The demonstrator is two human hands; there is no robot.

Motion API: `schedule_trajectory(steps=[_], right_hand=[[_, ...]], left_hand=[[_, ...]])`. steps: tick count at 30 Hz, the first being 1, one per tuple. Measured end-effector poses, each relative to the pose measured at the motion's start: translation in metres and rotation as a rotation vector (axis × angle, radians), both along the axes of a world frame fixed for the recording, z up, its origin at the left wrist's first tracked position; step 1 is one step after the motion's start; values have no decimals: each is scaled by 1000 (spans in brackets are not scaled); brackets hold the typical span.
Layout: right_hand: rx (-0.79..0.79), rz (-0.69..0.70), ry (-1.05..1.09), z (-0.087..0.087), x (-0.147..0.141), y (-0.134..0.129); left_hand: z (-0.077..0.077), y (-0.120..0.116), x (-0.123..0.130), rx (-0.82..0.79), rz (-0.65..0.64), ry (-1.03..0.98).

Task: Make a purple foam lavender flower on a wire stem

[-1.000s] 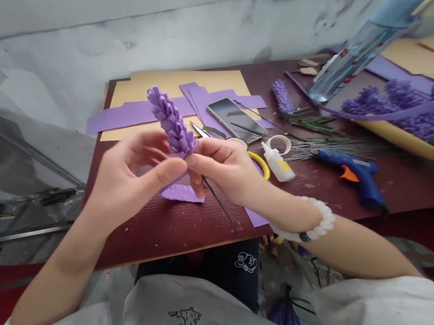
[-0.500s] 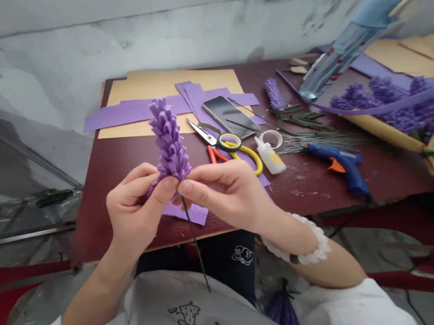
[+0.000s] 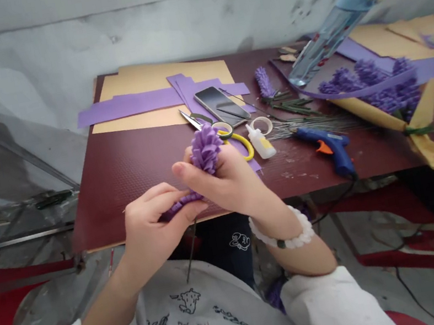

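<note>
Lavender spike of purple felt (image 3: 206, 150) is held up over the tabletop (image 3: 130, 194), not resting on it. Long axis is tilted: the tufted head points up and away to the right, and the narrower lower part runs down-left. Both hands are together, clamped on it. Our right hand (image 3: 220, 181) is nearer the head, with the thumb across the spike just below the tufts. Our left hand (image 3: 150, 224) is nearer the lower end, its fingers pinching the narrow purple length there (strip or spike body, can't tell from this view). Thin wire stem (image 3: 193, 251) sticks out below the left hand, pointing down toward our lap; the fingers hide where it joins. Ahead and right: yellow-handled scissors (image 3: 244, 147) just beyond the right hand, glue bottle (image 3: 260, 142) beside them, phone (image 3: 216, 105) past the scissors, blue glue gun (image 3: 333, 153) farther right.
</note>
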State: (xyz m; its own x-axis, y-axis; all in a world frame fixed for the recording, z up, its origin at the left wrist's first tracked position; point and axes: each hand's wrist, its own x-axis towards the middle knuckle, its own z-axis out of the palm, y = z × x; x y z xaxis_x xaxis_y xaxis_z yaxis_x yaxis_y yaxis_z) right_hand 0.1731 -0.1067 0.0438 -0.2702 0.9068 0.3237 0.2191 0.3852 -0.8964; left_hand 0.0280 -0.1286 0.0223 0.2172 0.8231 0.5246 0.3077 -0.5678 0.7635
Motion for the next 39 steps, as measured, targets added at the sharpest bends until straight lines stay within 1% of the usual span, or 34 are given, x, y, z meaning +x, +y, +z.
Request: schedule_trajectory(steps=[3,5,7,9,10,11,14,16,18,21,22,24,26,29,32,34,35,37,39], right_hand=[[-144,178,208,-14,2,5],[-224,250,317,-22,1,6],[-287,296,403,-28,0,6],[-343,322,452,-33,-2,5],[-369,326,456,-34,-2,3],[-393,326,447,-34,-2,2],[-423,321,382,-34,-2,-2],[-383,312,352,-32,-2,-4],[-301,275,321,-31,-3,-7],[-187,197,244,-30,-4,-12],[-170,192,221,-30,-4,-13],[-162,225,222,-29,-3,-15],[-178,295,275,-29,-3,-15],[-206,349,363,-34,-3,-13],[-258,338,449,-44,-4,-11],[-309,322,497,-51,-6,-11],[-333,315,508,-54,-7,-10],[-372,311,510,-56,-9,-10],[-396,336,516,-56,-10,-8]], left_hand=[[-4,4,-4,-378,-210,-97],[-9,5,-5,-584,-299,-195],[-14,4,-5,-709,-347,-271],[-16,2,-5,-725,-360,-270],[-16,0,-5,-677,-350,-231],[-15,-2,-6,-589,-325,-176],[-8,-8,-10,-196,-179,51],[-3,-14,-13,27,-100,195],[-1,-22,-16,181,-33,320],[-1,-34,-18,326,41,427],[-2,-37,-18,343,53,428],[-4,-39,-18,323,66,361],[-8,-37,-18,229,54,242],[-15,-28,-16,-19,0,60],[-22,-20,-15,-377,-91,-104],[-27,-17,-13,-621,-186,-199],[-29,-16,-13,-715,-237,-246],[-32,-15,-11,-839,-320,-332],[-35,-16,-10,-891,-365,-403]])
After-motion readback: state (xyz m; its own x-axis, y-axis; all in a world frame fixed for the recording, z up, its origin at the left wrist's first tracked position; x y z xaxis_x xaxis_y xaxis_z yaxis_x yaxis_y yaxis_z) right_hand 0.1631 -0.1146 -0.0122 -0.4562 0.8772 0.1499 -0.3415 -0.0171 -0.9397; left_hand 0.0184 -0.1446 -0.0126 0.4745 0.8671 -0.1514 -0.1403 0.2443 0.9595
